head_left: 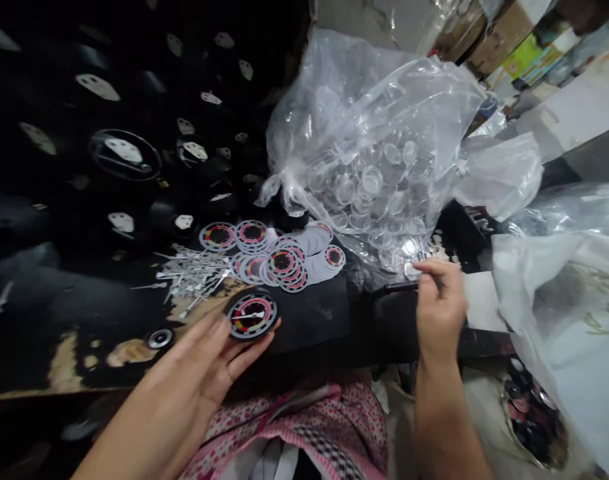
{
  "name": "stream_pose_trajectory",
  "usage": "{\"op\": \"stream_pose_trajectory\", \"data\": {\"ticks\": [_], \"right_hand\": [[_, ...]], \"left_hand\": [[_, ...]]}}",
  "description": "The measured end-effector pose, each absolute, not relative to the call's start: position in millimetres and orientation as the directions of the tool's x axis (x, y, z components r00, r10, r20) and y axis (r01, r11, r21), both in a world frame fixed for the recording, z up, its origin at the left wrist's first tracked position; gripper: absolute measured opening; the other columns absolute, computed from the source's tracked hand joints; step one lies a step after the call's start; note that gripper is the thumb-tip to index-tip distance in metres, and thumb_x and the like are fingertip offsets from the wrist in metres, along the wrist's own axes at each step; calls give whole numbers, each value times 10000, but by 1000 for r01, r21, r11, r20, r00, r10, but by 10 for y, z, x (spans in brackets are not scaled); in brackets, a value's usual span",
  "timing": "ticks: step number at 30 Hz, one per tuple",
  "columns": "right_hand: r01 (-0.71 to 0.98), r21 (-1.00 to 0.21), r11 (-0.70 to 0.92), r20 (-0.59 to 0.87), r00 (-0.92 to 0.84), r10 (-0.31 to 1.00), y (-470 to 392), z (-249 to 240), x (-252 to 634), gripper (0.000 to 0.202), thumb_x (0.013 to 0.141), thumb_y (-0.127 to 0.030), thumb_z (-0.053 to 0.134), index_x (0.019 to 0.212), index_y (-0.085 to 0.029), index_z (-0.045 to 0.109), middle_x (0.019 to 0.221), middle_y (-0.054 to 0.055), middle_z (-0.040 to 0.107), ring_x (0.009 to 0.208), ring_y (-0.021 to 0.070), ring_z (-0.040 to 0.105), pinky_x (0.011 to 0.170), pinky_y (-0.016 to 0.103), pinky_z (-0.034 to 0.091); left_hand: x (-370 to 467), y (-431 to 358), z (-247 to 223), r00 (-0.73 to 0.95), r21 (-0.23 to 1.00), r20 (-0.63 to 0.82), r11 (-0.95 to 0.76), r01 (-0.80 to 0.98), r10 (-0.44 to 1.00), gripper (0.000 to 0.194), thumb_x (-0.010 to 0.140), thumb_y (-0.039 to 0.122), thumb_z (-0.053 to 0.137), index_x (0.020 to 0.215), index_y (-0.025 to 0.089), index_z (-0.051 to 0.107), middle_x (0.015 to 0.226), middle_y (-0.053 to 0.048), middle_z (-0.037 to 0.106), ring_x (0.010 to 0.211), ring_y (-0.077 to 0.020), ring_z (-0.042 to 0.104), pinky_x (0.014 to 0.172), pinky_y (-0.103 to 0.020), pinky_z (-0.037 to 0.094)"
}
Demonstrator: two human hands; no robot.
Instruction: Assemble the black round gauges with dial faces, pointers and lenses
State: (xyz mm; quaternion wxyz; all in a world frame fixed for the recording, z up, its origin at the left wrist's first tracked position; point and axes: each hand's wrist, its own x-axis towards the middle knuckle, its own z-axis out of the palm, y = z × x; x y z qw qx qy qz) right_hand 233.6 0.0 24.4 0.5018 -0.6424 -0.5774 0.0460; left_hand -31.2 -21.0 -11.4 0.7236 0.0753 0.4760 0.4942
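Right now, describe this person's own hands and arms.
The left hand and right hand are ungloved. The left forearm and right forearm are bare, no sleeve or watch showing. Pink patterned fabric shows between them.

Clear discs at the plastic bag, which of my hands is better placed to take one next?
Your right hand, it seems: it is at the near edge of the clear discs by the plastic bag. Your left hand is farther off and occupied, holding the round gauge.

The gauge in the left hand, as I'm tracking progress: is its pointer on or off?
On: a white pointer lies across the front of the gauge.
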Motion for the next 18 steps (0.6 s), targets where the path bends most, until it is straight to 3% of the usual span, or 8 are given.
{"op": "stream_pose_trajectory", "data": {"ticks": [2, 4, 6, 9, 13, 18], "right_hand": [[812, -524, 258, 548, 88, 832, -34, 390, 2022, 156, 888, -137, 593, 967, -222, 697, 969, 31, 664, 1005, 209, 582, 956, 388, 413], [780, -474, 409, 356, -256, 899, -20, 465, 1686, 125, 926, -168, 590, 991, -204, 690, 920, 23, 687, 911, 196, 599, 866, 362, 427], [757, -425, 497, 235, -438, 868, 32, 460, 1412, 115, 956, -190, 573, 965, -170, 686, 877, 31, 697, 849, 199, 592, 801, 360, 404], [762, -294, 577, 240, -526, 816, 135, 375, 1209, 172, 983, -211, 539, 889, -154, 671, 832, 42, 688, 806, 211, 559, 765, 368, 364], [756, -180, 630, 263, -580, 771, 219, 301, 1182, 218, 977, -196, 500, 817, -162, 643, 772, 44, 656, 764, 209, 534, 737, 363, 338], [794, -244, 556, 217, -514, 830, 198, 322, 1079, 173, 940, -189, 514, 819, -156, 632, 796, 48, 680, 774, 194, 580, 745, 350, 360]], "left_hand": [[-280, -188, -72, 43, 640, -585, 493, -589, 810, 412, 818, 423, 778, 1184, 238, 742, 1283, -82, 738, 1270, -324, 622, 956, -366, 596], [-254, -182, -68, 55, 661, -573, 501, -559, 818, 422, 782, 462, 803, 1143, 246, 766, 1286, -78, 736, 1273, -334, 618, 933, -364, 608], [-259, -194, -111, 61, 670, -572, 508, -541, 818, 411, 773, 472, 809, 1138, 285, 771, 1326, -55, 717, 1302, -327, 596, 940, -358, 603], [-318, -227, -221, 62, 700, -556, 507, -504, 829, 402, 813, 448, 782, 1201, 352, 739, 1433, -11, 644, 1359, -301, 545, 988, -356, 575], [-350, -238, -286, 82, 733, -508, 480, -482, 857, 411, 838, 448, 760, 1234, 346, 722, 1429, -15, 648, 1343, -293, 562, 1046, -389, 534], [-270, -221, -203, 63, 613, -631, 547, -569, 773, 324, 780, 512, 784, 1033, 310, 796, 1208, -23, 774, 1222, -343, 656, 942, -393, 603]]}}
